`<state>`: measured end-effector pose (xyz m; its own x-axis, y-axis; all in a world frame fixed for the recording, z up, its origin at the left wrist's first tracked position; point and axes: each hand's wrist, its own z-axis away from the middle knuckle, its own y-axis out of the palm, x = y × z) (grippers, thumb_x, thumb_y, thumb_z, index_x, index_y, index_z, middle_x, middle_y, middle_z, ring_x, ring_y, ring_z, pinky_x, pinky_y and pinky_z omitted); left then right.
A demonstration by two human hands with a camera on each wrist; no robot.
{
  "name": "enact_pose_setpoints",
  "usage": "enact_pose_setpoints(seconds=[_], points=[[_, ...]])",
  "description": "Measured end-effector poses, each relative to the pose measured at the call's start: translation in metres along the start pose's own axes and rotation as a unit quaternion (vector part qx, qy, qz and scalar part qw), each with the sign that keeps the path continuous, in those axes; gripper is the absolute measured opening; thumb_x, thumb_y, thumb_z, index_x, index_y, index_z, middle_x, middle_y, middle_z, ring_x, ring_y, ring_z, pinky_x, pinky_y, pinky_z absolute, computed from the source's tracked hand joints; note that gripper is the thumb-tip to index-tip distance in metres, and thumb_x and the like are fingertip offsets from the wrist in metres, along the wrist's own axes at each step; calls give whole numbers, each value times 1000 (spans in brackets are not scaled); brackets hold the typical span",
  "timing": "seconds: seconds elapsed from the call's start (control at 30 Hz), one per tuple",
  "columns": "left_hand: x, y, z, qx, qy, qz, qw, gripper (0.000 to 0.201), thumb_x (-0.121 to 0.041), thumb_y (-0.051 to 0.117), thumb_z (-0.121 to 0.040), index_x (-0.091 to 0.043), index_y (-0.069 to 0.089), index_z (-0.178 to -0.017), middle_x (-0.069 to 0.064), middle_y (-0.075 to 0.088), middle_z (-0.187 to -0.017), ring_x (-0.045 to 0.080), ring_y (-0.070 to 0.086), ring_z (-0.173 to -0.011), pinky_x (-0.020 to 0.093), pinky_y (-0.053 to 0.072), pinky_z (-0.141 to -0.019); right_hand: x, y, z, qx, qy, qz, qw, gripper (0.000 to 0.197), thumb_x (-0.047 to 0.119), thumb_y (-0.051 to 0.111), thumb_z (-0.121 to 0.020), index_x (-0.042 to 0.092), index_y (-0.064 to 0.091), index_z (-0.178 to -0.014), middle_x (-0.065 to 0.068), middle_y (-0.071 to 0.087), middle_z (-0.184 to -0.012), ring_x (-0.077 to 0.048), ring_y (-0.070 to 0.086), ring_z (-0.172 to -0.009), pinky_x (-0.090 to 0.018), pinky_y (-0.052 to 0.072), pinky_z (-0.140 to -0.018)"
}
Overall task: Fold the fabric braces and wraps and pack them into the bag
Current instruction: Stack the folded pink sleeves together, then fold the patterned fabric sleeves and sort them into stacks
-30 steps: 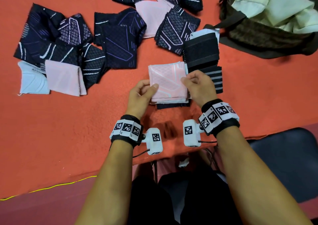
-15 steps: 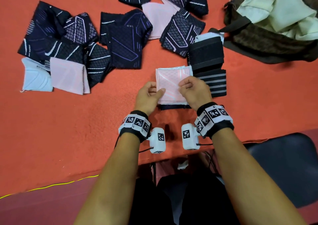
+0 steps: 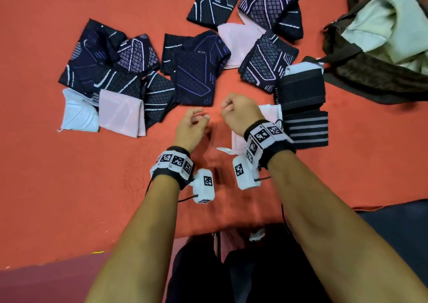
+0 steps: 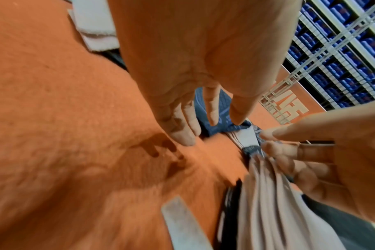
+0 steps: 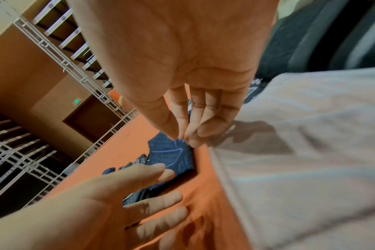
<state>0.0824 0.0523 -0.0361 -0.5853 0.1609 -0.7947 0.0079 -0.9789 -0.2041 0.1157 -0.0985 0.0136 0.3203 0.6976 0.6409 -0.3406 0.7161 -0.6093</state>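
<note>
A folded pale pink brace lies on the red cloth, half hidden under my right wrist. My right hand is curled at its far left corner. In the right wrist view the thumb and fingertips pinch that corner of the pink brace. My left hand hovers just left of it over bare cloth, fingers loosely curled and holding nothing. A black wrap and a grey-striped wrap lie right of the pink brace. The brown bag lies open at the far right.
Several dark patterned braces lie scattered across the far half of the red cloth. A pink folded piece and a white one sit at the left. The table's near edge runs by my lap, with a dark chair seat at right.
My left hand has let go of the pink brace and moved off to its left. My right hand has slid to the brace's far left corner. The head view has shifted.
</note>
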Motion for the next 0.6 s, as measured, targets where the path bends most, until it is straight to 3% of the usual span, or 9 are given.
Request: enact_pose_setpoints(seconds=[0.1, 0.17, 0.27, 0.33, 0.43, 0.53, 0.6], points=[[1, -20, -17, 0, -12, -38, 999, 32, -30, 64, -88, -33, 53, -118, 18, 64, -115, 32, 62, -109, 48, 52, -97, 23, 14, -26, 31, 3, 5, 999, 14, 16, 57, -84, 24, 64, -92, -3, 71, -102, -25, 63, -97, -30, 51, -88], [0, -27, -24, 0, -18, -44, 999, 42, -37, 64, -82, -39, 52, -123, 21, 60, -122, 31, 62, -111, 48, 51, -101, 33, 23, -40, 50, 13, 7, 999, 12, 19, 60, -83, 27, 64, -93, -5, 70, -106, -27, 64, -100, -30, 51, -87], [-13, -30, -28, -19, -19, 15, 1000, 47, -16, 61, -94, -26, 49, -138, 2, 57, -104, 11, 59, -80, 37, 53, -88, 40, 36, -56, 77, 36, 13, 996, 24, 22, 62, -83, 24, 66, -107, -10, 70, -111, -30, 66, -98, -33, 53, -88], [-17, -32, -34, -21, -21, 48, 998, 49, -6, 57, -97, -19, 46, -143, -5, 56, -95, 7, 55, -75, 29, 53, -77, 41, 41, -61, 93, 51, 5, 994, 33, 23, 63, -82, 25, 64, -115, -12, 69, -113, -32, 68, -97, -40, 56, -90], [-11, -38, -39, -15, -39, 92, 995, 51, 0, 56, -96, -17, 47, -143, 5, 57, -112, 10, 58, -83, 19, 52, -66, 39, 43, -64, 104, 68, -23, 992, 36, 19, 62, -85, 24, 63, -121, -10, 69, -111, -30, 69, -94, -39, 58, -86], [-5, -42, -39, -16, -68, 134, 988, 54, 2, 58, -95, -16, 47, -144, 7, 52, -139, 12, 61, -107, 21, 54, -76, 35, 43, -61, 87, 64, -45, 993, 36, 16, 61, -85, 23, 64, -120, -8, 70, -108, -30, 69, -99, -42, 57, -91], [-3, -43, -37, -10, -68, 162, 984, 56, 8, 52, -95, -13, 44, -147, 7, 50, -144, 15, 62, -114, 21, 55, -79, 34, 42, -58, 74, 59, -53, 994, 34, 16, 61, -86, 21, 66, -120, -8, 70, -107, -29, 68, -100, -43, 55, -94]])
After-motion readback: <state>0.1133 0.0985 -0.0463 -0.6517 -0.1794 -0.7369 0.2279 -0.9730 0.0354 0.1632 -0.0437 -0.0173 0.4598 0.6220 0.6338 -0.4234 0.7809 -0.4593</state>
